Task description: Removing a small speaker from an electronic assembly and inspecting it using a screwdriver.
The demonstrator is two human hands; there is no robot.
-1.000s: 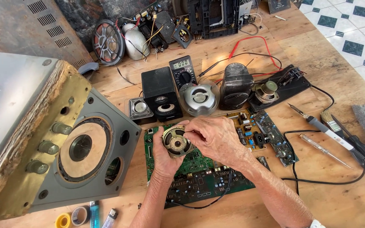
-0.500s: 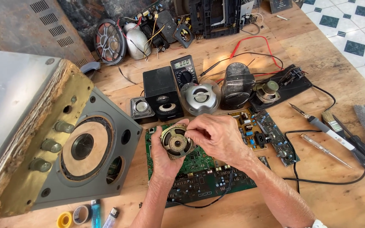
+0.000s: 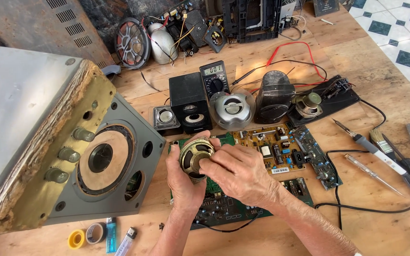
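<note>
Far out to the left of the left hand point(image 3: 182, 182) lies a big grey speaker cabinet point(image 3: 48, 142) tipped on its side, its round cone facing up and right. Near that hand's wrist, lower left, sit a yellow tape roll point(image 3: 76, 239), a grey tape roll point(image 3: 95, 233) and two lighters point(image 3: 119, 237). The left hand itself cups a small round speaker driver point(image 3: 195, 155) from below, fingers wrapped behind its metal frame. Right beside it, the right hand point(image 3: 240, 173) grasps the same driver from the front, thumb and fingertips pressed on its rim and centre, so both hands are closed on it just above a green circuit board point(image 3: 224, 206) on the wooden bench point(image 3: 271, 52). Beyond the hands stand a small black speaker box point(image 3: 189, 103), a multimeter point(image 3: 214, 78), a round silver speaker point(image 3: 232, 110) and a dark domed speaker point(image 3: 274, 97). To the right of the right hand lies a tan circuit board point(image 3: 271, 147), and further right a soldering iron point(image 3: 357, 138), a brush point(image 3: 380, 137) and a screwdriver point(image 3: 373, 174).
</note>
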